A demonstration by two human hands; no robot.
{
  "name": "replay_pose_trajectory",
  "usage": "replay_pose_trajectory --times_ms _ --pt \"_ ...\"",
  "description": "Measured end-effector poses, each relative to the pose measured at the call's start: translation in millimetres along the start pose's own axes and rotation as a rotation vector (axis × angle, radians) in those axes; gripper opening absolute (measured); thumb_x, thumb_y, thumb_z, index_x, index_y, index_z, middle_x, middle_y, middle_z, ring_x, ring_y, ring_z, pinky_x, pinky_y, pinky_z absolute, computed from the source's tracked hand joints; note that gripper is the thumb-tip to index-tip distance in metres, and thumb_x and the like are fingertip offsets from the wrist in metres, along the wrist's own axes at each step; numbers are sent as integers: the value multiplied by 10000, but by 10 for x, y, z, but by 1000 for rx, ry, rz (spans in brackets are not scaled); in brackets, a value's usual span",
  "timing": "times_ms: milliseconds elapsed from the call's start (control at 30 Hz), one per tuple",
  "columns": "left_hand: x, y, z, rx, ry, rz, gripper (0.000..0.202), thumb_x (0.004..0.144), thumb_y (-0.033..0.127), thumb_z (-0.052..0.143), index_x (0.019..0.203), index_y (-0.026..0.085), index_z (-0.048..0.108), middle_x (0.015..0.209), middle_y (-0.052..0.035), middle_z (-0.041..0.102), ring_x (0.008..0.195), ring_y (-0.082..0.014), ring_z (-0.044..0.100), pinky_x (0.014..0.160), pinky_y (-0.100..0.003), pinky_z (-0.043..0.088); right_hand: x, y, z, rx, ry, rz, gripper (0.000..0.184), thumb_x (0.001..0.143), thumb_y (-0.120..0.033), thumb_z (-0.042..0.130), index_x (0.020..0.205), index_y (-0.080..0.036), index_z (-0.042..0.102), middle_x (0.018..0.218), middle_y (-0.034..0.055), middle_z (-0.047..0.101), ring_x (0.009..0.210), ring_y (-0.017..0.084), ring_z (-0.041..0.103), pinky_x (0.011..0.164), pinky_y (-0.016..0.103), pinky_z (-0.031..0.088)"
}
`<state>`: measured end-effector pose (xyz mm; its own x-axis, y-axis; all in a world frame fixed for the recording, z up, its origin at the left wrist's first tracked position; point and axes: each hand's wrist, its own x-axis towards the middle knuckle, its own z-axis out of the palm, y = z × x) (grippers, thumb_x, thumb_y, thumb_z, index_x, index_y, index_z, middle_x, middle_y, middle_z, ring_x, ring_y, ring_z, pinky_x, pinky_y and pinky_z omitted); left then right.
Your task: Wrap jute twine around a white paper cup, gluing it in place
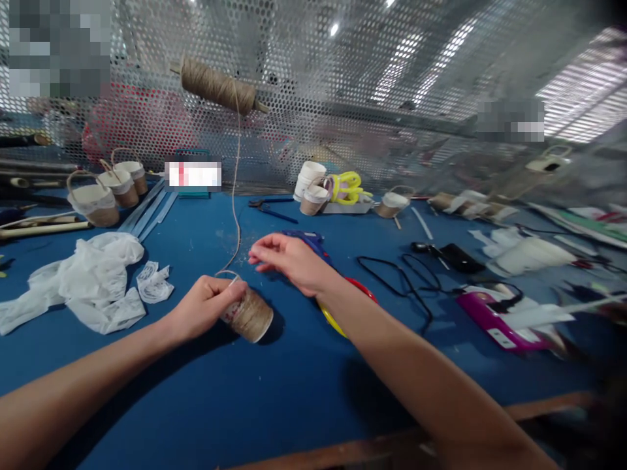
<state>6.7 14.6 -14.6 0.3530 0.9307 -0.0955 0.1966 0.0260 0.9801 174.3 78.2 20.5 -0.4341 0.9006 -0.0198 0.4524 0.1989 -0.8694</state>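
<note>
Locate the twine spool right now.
In the head view, the twine spool is upper left of centre, against the perforated screen, its strand hanging down toward the twine-wrapped cup in the left hand.

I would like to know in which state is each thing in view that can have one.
Twine-wrapped cup: tilted, held
Left hand: closed on the cup
Right hand: half-curled, away from the cup
Twine spool: partly unwound, strand hanging
White lace: crumpled
Pliers: handles spread
Leftmost basket: upright, handle raised
Purple power strip: on or off, cannot tell
</note>
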Motion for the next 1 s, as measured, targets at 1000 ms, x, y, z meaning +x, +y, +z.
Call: replay_pose_trajectory --times_ms 1000 --pt "38 33 -164 294 -176 217 237 832 325 467 797 136 605 725 -25 604 754 -174 536 705 -260 439 -683 -17 -380 17 25 130 203 730 -358 574 804 -170 591 567 -1 567 452 108 506 416 241 436"
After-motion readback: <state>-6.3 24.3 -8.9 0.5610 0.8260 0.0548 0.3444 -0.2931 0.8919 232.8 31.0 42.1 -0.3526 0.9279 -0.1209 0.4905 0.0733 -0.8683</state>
